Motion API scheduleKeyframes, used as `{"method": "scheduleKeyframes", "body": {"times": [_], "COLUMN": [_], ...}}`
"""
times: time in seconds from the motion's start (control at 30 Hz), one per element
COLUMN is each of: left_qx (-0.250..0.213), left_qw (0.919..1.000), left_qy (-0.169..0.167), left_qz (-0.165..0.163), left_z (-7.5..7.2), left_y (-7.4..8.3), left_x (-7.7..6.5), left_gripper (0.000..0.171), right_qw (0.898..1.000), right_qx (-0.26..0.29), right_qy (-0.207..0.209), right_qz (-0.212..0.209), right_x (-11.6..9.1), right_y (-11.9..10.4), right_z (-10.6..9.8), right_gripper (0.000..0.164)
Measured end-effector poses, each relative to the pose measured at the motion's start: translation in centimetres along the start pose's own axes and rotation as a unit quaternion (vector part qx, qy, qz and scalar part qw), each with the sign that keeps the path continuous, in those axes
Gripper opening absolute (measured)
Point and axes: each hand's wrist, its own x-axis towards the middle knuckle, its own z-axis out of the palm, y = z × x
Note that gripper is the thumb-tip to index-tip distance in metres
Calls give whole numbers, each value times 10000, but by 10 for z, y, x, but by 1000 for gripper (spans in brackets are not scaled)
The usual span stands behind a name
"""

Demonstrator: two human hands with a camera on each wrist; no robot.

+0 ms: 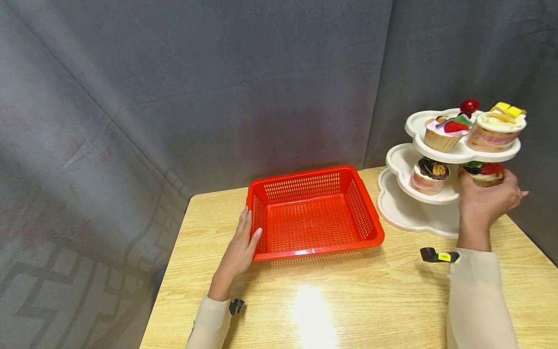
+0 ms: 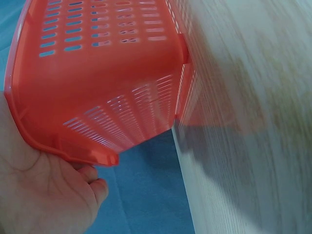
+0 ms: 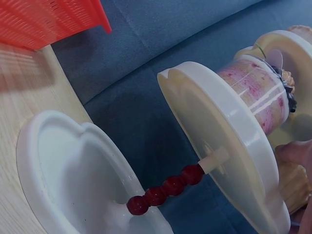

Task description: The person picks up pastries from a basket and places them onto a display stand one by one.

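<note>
My right hand [image 1: 486,196] reaches in at the middle tier of a white cake stand [image 1: 420,213], its thumb and fingers around a cupcake [image 1: 486,180] topped with a strawberry and dark berry. In the right wrist view only part of that hand [image 3: 297,153] shows at the right edge, by the cupcake's tan side [image 3: 292,187]. Beside it on the tier stands a round layered cake [image 1: 429,177] with a dark topping. At the left, my left hand [image 1: 240,247] rests with fairly straight fingers against the left rim of a red plastic basket [image 1: 314,251].
The top tier holds another cupcake [image 1: 445,133], a yellow-topped layered cake [image 1: 497,128] and a red cherry [image 1: 469,106]. A red beaded post [image 3: 173,185] joins the tiers. Behind the wooden table [image 1: 370,295] hangs a grey curtain [image 1: 279,97].
</note>
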Motion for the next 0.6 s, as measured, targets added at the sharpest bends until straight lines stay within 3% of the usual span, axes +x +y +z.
{"method": "scheduleKeyframes", "body": {"times": [0.6], "left_qx": [9], "left_qw": [10000], "left_qy": [18], "left_qz": [21], "left_z": [0], "left_y": [0], "left_x": [0], "left_gripper": [70], "right_qw": [9994], "right_qx": [302], "right_qy": [-145], "right_qz": [83], "right_x": [4], "right_y": [0], "right_z": [2], "right_gripper": [69]}}
